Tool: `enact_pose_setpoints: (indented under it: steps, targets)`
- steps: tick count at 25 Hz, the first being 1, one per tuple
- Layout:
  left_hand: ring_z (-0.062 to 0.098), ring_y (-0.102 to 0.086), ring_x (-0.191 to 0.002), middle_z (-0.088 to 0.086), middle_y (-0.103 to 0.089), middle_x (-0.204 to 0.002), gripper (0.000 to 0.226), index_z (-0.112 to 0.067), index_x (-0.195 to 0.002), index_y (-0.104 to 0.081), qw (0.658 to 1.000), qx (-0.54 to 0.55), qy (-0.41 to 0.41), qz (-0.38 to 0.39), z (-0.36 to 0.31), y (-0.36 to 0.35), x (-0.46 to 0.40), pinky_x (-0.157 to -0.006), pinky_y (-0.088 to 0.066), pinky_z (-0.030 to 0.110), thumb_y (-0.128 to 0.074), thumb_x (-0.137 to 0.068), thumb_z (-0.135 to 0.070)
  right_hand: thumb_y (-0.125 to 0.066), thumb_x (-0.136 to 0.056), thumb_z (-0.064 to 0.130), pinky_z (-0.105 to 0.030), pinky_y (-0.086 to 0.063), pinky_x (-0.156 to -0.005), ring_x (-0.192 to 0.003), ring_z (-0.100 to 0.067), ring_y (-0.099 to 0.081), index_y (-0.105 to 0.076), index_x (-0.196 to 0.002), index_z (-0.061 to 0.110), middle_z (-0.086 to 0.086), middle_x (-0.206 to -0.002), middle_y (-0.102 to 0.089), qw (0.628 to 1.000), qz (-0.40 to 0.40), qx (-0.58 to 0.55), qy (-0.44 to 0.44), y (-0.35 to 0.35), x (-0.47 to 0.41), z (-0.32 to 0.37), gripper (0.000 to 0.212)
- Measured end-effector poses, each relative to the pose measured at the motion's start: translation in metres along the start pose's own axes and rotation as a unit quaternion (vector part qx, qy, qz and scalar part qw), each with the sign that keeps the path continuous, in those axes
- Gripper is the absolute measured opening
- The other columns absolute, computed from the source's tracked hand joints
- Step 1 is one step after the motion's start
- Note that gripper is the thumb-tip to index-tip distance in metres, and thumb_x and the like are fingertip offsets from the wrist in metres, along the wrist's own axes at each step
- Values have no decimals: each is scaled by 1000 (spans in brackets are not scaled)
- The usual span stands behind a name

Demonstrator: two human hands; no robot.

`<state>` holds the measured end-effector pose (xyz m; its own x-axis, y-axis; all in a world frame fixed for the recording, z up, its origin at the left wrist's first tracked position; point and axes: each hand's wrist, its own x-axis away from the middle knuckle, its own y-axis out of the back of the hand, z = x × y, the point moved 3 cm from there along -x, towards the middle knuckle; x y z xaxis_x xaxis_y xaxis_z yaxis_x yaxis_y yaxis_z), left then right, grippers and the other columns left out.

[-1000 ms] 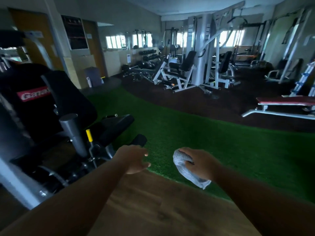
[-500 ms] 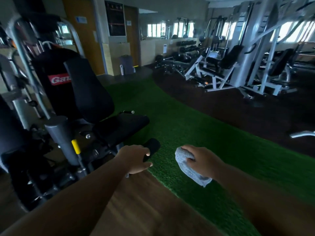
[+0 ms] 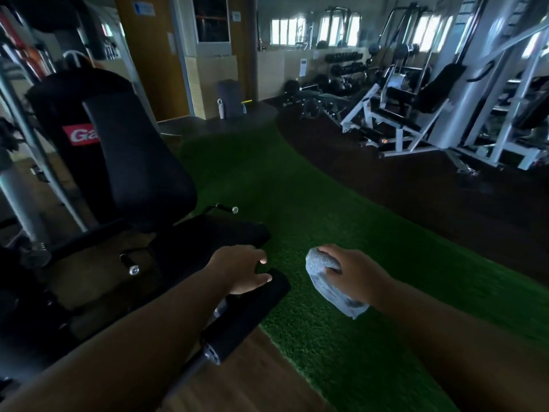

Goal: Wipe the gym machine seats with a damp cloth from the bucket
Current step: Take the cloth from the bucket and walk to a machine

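Observation:
A black gym machine stands at the left, with a padded backrest (image 3: 139, 162) and a dark seat pad (image 3: 219, 233) below it. My right hand (image 3: 353, 272) grips a crumpled grey cloth (image 3: 329, 288) over the green turf, to the right of the seat. My left hand (image 3: 240, 269) hovers with loosely curled fingers just in front of the seat, above a black foam roller pad (image 3: 246, 316), and holds nothing. No bucket is in view.
Green turf (image 3: 326, 209) runs through the middle, with a wooden floor (image 3: 246, 379) in the foreground. White weight machines (image 3: 416, 114) stand on dark flooring at the right. A dumbbell rack (image 3: 344, 66) and a grey bin (image 3: 230, 98) sit by the far wall.
The view has swung left and closer to the black machine, so the seat and roller pad now lie right under my left hand. The right hand still grips the cloth.

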<state>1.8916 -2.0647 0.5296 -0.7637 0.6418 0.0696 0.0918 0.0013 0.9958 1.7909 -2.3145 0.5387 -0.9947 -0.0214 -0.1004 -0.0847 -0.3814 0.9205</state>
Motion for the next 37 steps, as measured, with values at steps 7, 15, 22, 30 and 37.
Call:
enact_pose_setpoints:
  steps: [7,15,22,30,37]
  targets:
    - [14,-59,-108,-10,-58,-125,56,-38,-128,-52,996,19,78,26,69,-21,-106,-82,-46,34,-49,-84,-72,-57,-91,31,-17,-31,-38,-41,-1,-50,-45,-137,39,8,-62,-59,996,66,-17,59,-28,-162,-46,49]
    - [14,-55,-115,-13,-56,-129,54,-37,-131,-51,955,93,276,66,130,-87,-173,-92,-46,37,-49,-87,-67,-56,-93,36,-17,-31,-36,-39,0,-50,-39,-138,47,6,-68,-62,968,198,-7,152,-99,-338,-94,49]
    - [12,-57,-113,-16,-57,-127,54,-40,-127,-53,917,146,361,83,192,-144,-206,-91,-47,36,-48,-83,-70,-57,-91,34,-16,-26,-33,-34,-3,-46,-33,-137,48,4,-56,-58,943,276,-56,175,-179,-427,-83,53]
    - [16,-57,-113,-11,-56,-129,54,-36,-130,-52,892,186,406,75,263,-197,-253,-89,-50,37,-51,-86,-68,-53,-97,29,-14,-31,-36,-41,-1,-50,-42,-144,35,6,-78,-67,949,267,-57,161,-229,-506,-67,49]
    - [12,-62,-101,-13,-61,-115,47,-35,-124,-59,842,194,503,-17,272,-228,-265,-83,-53,35,-58,-86,-62,-53,-95,15,-36,-48,-58,-71,-23,-59,-59,-127,12,-6,-92,-63,902,116,-47,414,-264,-556,-44,33]
